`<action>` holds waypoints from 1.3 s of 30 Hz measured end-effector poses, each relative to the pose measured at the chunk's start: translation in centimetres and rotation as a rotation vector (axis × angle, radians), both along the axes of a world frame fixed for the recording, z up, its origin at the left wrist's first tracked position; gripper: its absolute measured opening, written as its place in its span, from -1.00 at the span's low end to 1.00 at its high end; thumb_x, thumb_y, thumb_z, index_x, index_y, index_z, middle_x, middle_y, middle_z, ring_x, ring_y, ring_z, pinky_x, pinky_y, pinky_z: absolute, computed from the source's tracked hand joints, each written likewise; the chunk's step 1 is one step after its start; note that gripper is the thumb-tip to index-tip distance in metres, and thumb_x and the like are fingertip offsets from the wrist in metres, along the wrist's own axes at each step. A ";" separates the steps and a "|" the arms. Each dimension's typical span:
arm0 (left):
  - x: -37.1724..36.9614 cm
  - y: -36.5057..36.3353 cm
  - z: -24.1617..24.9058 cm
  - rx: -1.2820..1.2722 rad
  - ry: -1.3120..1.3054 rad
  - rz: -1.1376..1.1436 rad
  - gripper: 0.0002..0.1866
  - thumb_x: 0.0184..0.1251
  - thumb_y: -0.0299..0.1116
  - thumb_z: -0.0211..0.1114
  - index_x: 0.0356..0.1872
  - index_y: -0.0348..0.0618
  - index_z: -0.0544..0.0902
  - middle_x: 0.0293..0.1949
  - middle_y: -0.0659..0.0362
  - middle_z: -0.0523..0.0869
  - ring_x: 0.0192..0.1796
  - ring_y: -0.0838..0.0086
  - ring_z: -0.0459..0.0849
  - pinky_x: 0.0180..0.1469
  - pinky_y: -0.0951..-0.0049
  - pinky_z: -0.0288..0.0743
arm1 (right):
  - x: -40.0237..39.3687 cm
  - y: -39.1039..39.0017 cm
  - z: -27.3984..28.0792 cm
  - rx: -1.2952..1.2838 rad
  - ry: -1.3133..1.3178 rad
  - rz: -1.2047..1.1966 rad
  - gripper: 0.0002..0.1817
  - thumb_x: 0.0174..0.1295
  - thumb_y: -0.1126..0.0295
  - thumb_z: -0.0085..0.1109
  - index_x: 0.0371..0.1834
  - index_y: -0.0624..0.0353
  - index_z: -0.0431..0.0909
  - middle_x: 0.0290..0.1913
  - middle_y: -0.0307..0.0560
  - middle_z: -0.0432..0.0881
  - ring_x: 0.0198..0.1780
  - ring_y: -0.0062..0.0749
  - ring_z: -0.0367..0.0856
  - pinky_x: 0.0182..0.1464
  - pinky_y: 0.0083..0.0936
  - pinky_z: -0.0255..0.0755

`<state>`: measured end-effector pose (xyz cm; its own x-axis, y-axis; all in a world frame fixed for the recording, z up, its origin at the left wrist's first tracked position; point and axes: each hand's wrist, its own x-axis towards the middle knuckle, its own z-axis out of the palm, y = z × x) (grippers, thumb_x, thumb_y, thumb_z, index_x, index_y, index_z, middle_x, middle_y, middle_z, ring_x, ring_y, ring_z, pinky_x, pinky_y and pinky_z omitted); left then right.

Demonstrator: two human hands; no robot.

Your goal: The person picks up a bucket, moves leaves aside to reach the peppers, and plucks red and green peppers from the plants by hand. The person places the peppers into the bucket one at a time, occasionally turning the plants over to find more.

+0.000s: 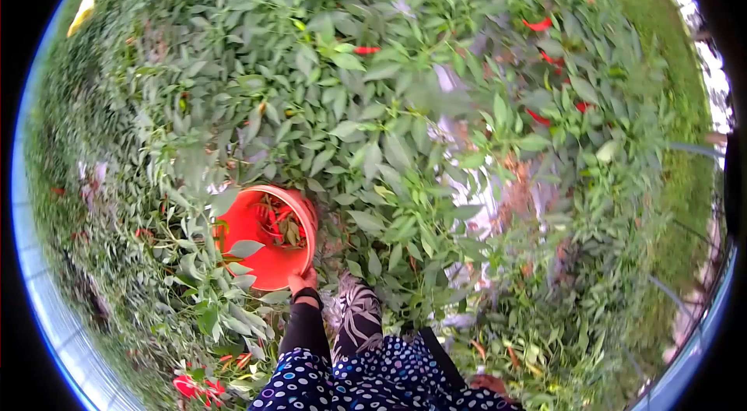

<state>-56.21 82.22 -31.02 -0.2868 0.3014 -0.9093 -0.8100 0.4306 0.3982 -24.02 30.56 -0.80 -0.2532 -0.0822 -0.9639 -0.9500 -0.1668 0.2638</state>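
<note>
My left hand (303,280) grips the near rim of a red bucket (268,275), which is tilted so its mouth faces me. Red chili peppers (277,223) and a few green leaves lie at the bottom of the bucket. Leaves of a pepper plant overlap its left side. Low at the bottom edge, my right hand (490,385) hangs beside my patterned clothing, close to the foliage; its fingers are not clearly visible.
Dense pepper plants (342,115) surround me. Red peppers (537,24) hang at the upper right. Pale ground sheeting (471,193) shows between the rows. A red object (198,388) lies at the lower left, and a grassy strip (677,100) runs along the right.
</note>
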 end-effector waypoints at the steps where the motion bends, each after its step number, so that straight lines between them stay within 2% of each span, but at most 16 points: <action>1: 0.4 0.9 2.2 -0.119 0.004 -0.063 -0.72 0.03 -0.49 -0.03 -0.20 -0.23 0.53 -0.26 0.09 0.64 -0.28 0.26 0.62 -0.42 0.45 0.49 | -1.1 3.9 1.9 0.202 0.008 -0.432 -0.76 0.21 0.49 -0.13 -0.07 0.22 0.39 -0.34 -0.01 0.56 -0.49 -0.31 0.53 -0.65 -0.64 0.31; 2: -1.8 0.5 -0.2 -0.069 -0.100 -0.141 -0.73 0.01 -0.47 -0.01 -0.24 -0.26 0.54 -0.32 0.11 0.65 -0.34 0.29 0.63 -0.49 0.51 0.46 | -1.8 7.1 3.4 -0.032 -0.246 0.205 -0.76 0.17 0.58 -0.10 -0.09 0.26 0.39 -0.39 -0.05 0.55 -0.55 -0.37 0.52 -0.69 -0.68 0.28; 8: -2.3 8.0 7.6 -0.094 0.015 -0.149 -0.72 -0.06 -0.43 0.01 -0.31 -0.32 0.53 -0.38 0.06 0.63 -0.39 0.23 0.61 -0.46 0.46 0.50 | -3.2 11.1 4.2 -0.031 -0.249 0.598 -0.66 0.21 0.37 -0.03 0.05 0.22 0.38 -0.22 -0.15 0.61 -0.33 -0.45 0.64 -0.55 -0.70 0.34; 9: -1.8 8.9 10.4 -0.109 -0.021 -0.191 -0.80 -0.05 -0.41 -0.01 -0.41 -0.29 0.51 -0.50 0.08 0.59 -0.51 0.27 0.54 -0.52 0.46 0.44 | -3.2 11.9 4.4 -0.026 -0.271 0.591 -0.65 0.20 0.42 -0.04 0.07 0.24 0.37 -0.21 -0.14 0.61 -0.29 -0.45 0.65 -0.56 -0.74 0.33; 10: -6.2 8.4 8.4 0.136 -0.268 -0.414 -0.82 0.02 -0.42 0.00 -0.46 -0.34 0.49 -0.53 0.06 0.56 -0.54 0.29 0.50 -0.46 0.41 0.48 | -3.4 11.9 4.2 0.000 -0.285 0.563 -0.66 0.20 0.43 -0.05 0.06 0.24 0.38 -0.21 -0.14 0.61 -0.29 -0.45 0.65 -0.56 -0.76 0.32; 11: -4.7 8.4 11.2 0.050 -0.064 -0.394 -0.86 0.03 -0.41 0.01 -0.54 -0.28 0.46 -0.60 0.11 0.50 -0.60 0.34 0.43 -0.52 0.42 0.43 | -3.4 11.9 4.0 0.027 -0.302 0.536 -0.67 0.19 0.45 -0.05 0.05 0.24 0.39 -0.21 -0.14 0.61 -0.29 -0.46 0.65 -0.57 -0.78 0.31; 18: -0.1 1.5 26.7 -0.060 -0.003 -0.670 -0.72 0.20 -0.27 0.00 -0.25 -0.29 0.53 -0.38 0.05 0.65 -0.47 0.36 0.59 -0.60 0.56 0.36 | -0.2 14.3 4.8 0.245 -0.562 0.702 -0.72 0.17 0.45 0.02 -0.04 0.23 0.47 -0.26 -0.15 0.61 -0.42 -0.55 0.60 -0.52 -0.76 0.34; 19: 0.8 0.2 29.3 -0.003 -0.094 -0.677 -0.70 0.19 -0.30 0.01 -0.22 -0.34 0.51 -0.31 0.00 0.65 -0.35 0.27 0.63 -0.44 0.48 0.50 | 0.5 14.6 5.0 0.275 -0.615 0.657 -0.73 0.16 0.46 0.04 -0.06 0.23 0.48 -0.28 -0.16 0.61 -0.43 -0.57 0.58 -0.50 -0.76 0.35; 21: -2.6 -3.0 26.3 0.100 -0.210 -0.694 -0.66 0.16 -0.38 0.04 -0.11 -0.43 0.47 -0.15 -0.05 0.60 -0.10 0.12 0.59 0.01 0.18 0.51 | 2.1 14.7 5.5 0.392 -0.785 0.594 -0.70 0.13 0.44 0.04 -0.03 0.19 0.46 -0.27 -0.22 0.62 -0.30 -0.58 0.61 -0.45 -0.78 0.30; 23: 3.8 -5.1 32.7 0.209 -0.093 -0.696 -0.69 0.15 -0.43 0.09 -0.09 -0.40 0.45 -0.17 -0.02 0.61 -0.12 0.17 0.60 -0.01 0.24 0.52 | 4.2 15.7 7.5 0.404 -0.878 0.543 -0.75 0.16 0.51 0.01 -0.08 0.23 0.48 -0.22 -0.18 0.60 -0.35 -0.56 0.59 -0.39 -0.76 0.36; 25: 6.3 -6.3 36.8 0.194 0.076 -0.793 -0.72 0.13 -0.43 0.13 -0.13 -0.31 0.46 -0.25 0.07 0.62 -0.25 0.32 0.64 -0.27 0.45 0.55 | 6.2 15.7 9.1 0.478 -0.979 0.509 -0.73 0.16 0.54 0.00 -0.05 0.23 0.46 -0.19 -0.16 0.60 -0.31 -0.54 0.59 -0.35 -0.75 0.36; 28: 8.6 -8.0 40.9 0.173 0.290 -0.959 -0.85 0.08 -0.42 0.14 -0.30 -0.17 0.47 -0.44 0.28 0.56 -0.56 0.62 0.50 -0.63 0.73 0.15 | 7.8 16.3 11.4 0.549 -1.128 0.464 -0.69 0.17 0.56 -0.02 0.00 0.22 0.43 -0.19 -0.14 0.59 -0.29 -0.49 0.59 -0.33 -0.72 0.36; 33: 10.1 -11.0 43.7 0.283 0.384 -1.176 -0.66 -0.06 -0.55 0.18 -0.16 -0.22 0.43 -0.35 0.21 0.61 -0.41 0.59 0.57 -0.43 0.67 0.38 | 7.9 22.2 15.4 0.917 -1.183 0.527 -0.68 0.15 0.55 0.00 0.02 0.29 0.40 -0.16 -0.10 0.56 -0.20 -0.47 0.56 -0.09 -0.56 0.45; 35: 11.2 -12.1 44.4 0.324 0.420 -1.271 -0.62 -0.07 -0.59 0.17 -0.11 -0.26 0.43 -0.31 0.19 0.61 -0.36 0.57 0.59 -0.33 0.63 0.45 | 7.4 25.5 14.4 1.025 -1.139 0.881 -0.66 0.12 0.56 0.03 0.01 0.27 0.40 -0.16 -0.09 0.55 -0.19 -0.48 0.55 -0.11 -0.57 0.44; 37: 11.8 -12.9 44.5 0.437 0.442 -1.412 -0.56 -0.08 -0.65 0.16 -0.05 -0.30 0.40 -0.26 0.15 0.62 -0.25 0.54 0.59 -0.13 0.56 0.46 | 5.9 28.8 11.3 1.161 -1.218 1.096 -0.60 0.06 0.55 0.06 0.03 0.24 0.38 -0.15 -0.01 0.53 -0.18 -0.34 0.56 -0.13 -0.50 0.45; 39: 12.9 -13.3 45.6 0.415 0.418 -1.471 -0.55 -0.09 -0.67 0.16 -0.04 -0.31 0.40 -0.25 0.16 0.62 -0.21 0.55 0.59 -0.11 0.58 0.45 | 4.5 31.2 7.2 1.086 -1.442 1.604 -0.54 -0.01 0.54 0.07 0.05 0.18 0.36 -0.06 0.08 0.47 -0.16 -0.12 0.55 -0.11 -0.36 0.44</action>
<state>-43.35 68.91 14.62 0.2694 0.7271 -0.6314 0.3918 0.5162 0.7616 -19.49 61.75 6.41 0.0542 0.9733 -0.2230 0.5592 -0.2147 -0.8008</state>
